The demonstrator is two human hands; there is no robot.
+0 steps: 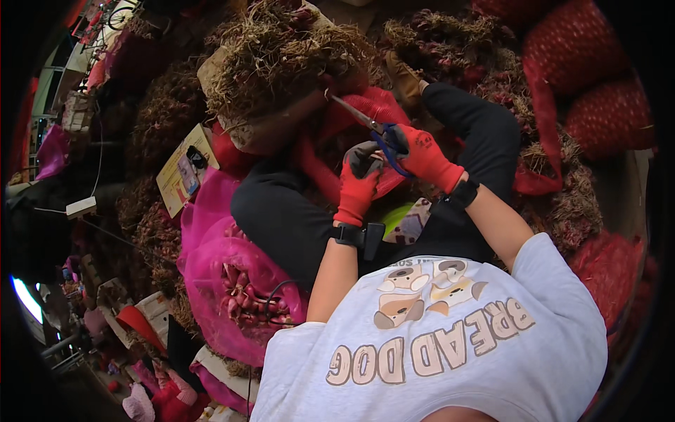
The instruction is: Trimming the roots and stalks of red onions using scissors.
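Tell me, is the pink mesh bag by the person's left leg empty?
Not empty: reddish bulbs show inside the pink mesh bag. How full, unclear.

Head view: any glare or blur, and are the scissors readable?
Head view: a curved white strip at the left rim is blown out; head view: scissors show clearly enough; head view: corners are black, left side dim and soft.

One white rectangular box (pixel 81 207), with thin cords (pixel 100 151) running from it; above it in view, a crumpled magenta sheet (pixel 53 151) and, higher still, a bicycle wheel (pixel 121 17). Below the box, one glaring white strip of light (pixel 27 301) and, lower, grey metal rails (pixel 65 346), amid dim surroundings. Right of the box, one yellowish cardboard panel (pixel 169 184); far right of it, bulging red mesh sacks (pixel 580 53), stacked.
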